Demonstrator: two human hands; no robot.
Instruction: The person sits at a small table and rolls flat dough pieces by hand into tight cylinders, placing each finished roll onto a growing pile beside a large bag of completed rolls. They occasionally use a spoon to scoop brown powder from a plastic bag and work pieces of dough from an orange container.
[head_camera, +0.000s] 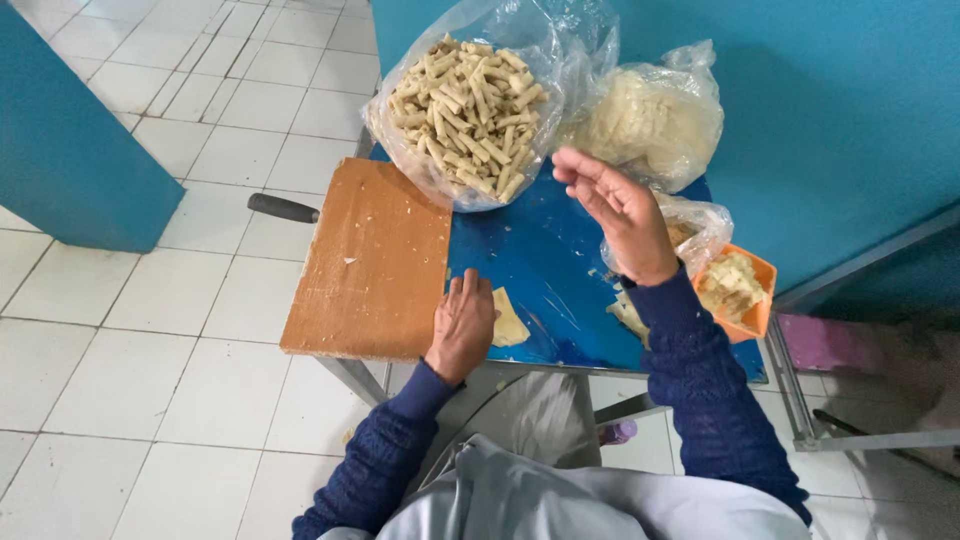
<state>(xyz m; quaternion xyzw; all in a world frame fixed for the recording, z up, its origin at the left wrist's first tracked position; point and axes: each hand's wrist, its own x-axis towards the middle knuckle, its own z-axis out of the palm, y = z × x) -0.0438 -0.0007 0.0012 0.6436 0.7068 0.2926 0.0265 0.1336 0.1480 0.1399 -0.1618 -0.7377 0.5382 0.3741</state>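
Observation:
My left hand (462, 326) rests flat on the blue table (545, 255), its fingers pressing on a pale thin dough sheet (509, 321). My right hand (620, 210) hovers open above the table, palm turned left, holding nothing. It is close to a clear plastic bag (470, 95) full of several rolled pale sticks. A second bag of pale dough sheets (650, 120) lies behind my right hand. Under my right wrist sit an orange bowl with filling (737, 290) and a small plastic bag (700, 225).
A brown wooden board (372, 260) lies on the table's left end, dusted with crumbs. A black handle (283, 208) sticks out beyond it. White tiled floor (150, 330) surrounds the table; blue walls stand at the left and the back right. A metal frame (850, 435) is at the right.

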